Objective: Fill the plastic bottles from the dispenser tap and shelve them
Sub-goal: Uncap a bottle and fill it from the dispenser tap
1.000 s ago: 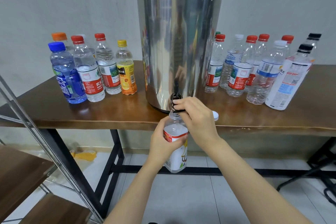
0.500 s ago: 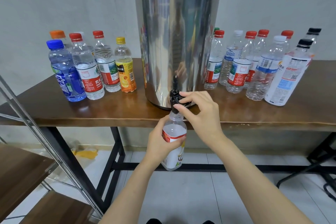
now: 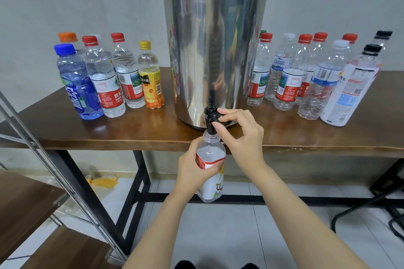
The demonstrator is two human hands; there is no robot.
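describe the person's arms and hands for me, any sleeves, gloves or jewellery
Both arms are bare: the left forearm and right forearm show no sleeve up to the bottom edge of the head view. The left hand and right hand wear no gloves, and no ring, watch or bracelet shows. The nails visible on the right hand look plain and unpainted.
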